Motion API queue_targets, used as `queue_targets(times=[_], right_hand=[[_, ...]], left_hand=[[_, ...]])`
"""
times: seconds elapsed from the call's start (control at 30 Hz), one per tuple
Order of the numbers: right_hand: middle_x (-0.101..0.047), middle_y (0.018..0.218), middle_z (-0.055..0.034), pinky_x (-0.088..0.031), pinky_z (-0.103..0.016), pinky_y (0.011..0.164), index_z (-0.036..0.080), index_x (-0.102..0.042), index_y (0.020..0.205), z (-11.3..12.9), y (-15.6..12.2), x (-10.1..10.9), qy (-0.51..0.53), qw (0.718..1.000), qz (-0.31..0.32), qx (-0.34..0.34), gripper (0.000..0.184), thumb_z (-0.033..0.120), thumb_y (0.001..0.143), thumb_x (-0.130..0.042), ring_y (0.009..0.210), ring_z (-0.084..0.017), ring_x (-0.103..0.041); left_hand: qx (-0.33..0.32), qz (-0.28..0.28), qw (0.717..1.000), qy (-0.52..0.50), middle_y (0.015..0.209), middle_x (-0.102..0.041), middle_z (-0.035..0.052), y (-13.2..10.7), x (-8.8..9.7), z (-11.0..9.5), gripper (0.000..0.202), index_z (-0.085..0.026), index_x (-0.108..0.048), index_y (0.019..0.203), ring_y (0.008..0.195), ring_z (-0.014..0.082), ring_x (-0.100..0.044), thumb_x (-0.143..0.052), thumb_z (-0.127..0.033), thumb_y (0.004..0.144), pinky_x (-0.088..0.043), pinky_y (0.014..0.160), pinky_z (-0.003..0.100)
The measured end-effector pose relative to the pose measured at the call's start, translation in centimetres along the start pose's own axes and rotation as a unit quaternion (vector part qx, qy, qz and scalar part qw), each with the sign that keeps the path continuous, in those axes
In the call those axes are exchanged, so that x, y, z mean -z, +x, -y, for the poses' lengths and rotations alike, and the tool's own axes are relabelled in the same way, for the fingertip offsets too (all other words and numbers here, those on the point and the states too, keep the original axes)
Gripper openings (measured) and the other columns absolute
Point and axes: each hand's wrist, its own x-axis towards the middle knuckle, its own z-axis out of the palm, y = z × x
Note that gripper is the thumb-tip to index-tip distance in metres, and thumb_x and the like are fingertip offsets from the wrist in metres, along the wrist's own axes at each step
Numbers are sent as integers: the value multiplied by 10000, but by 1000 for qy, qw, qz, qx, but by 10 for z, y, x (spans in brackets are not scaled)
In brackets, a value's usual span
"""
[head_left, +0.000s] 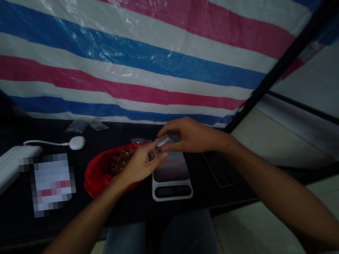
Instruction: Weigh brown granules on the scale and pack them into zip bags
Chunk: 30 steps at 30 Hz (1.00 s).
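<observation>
You grip the clear container [164, 140] between left hand [139, 163] and right hand [193, 135] above the far edge of the scale [171, 168]; judged light, smooth and possibly slippery, it warrants gentle side holds.

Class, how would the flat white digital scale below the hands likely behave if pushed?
The low, flat white rectangular scale would probably slide rather than tip or roll. Its hard-looking casing should stay stiff. Its shiny, smooth-looking grey plate might feel slippery.
</observation>
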Motion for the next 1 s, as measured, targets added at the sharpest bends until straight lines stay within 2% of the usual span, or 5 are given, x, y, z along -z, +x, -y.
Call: queue_targets(times=[0.2,0.37,0.5,0.7,1.0], right_hand=[[-750,1125,-49,-550,-297,836,214,-706,1228,-20,-22,0,70,996,-49,-11,428,187,805,-757,983,-196,-711],[-764,1092,-43,-557,-328,853,227,-730,1113,-53,-47,-49,107,991,-34,-65,330,207,790,-795,987,-212,-716],[-753,1144,-79,-538,-394,927,220,-720,1155,-64,-54,-77,111,989,-29,-95,424,273,760,-866,1045,-251,-701],[-658,1185,-91,-515,-385,963,254,-674,1303,-38,-32,-47,110,988,-103,21,377,346,940,-709,1110,-225,-638],[-576,1097,-81,-481,-347,943,173,-664,977,-24,3,-20,65,993,24,92,117,212,1013,-560,1048,-190,-584]], left_hand=[[-18,-16,1000,-12,1008,-680,52,-2,3,4,297,-190,-588,1096,930,215,-641,-576,-452,957,-495,849,332],[7,-28,997,-72,908,-589,19,-4,5,11,294,-220,-469,1057,796,175,-573,-571,-477,957,-479,747,305],[38,43,987,-153,882,-595,24,-3,9,8,334,-211,-526,1017,777,180,-569,-601,-522,922,-469,720,306],[93,96,954,-267,785,-581,1,-1,17,5,441,-174,-623,1085,664,141,-532,-688,-543,851,-423,627,270],[130,186,921,-316,721,-598,-17,-1,26,17,402,-131,-625,1038,606,104,-533,-747,-469,857,-393,570,220]])
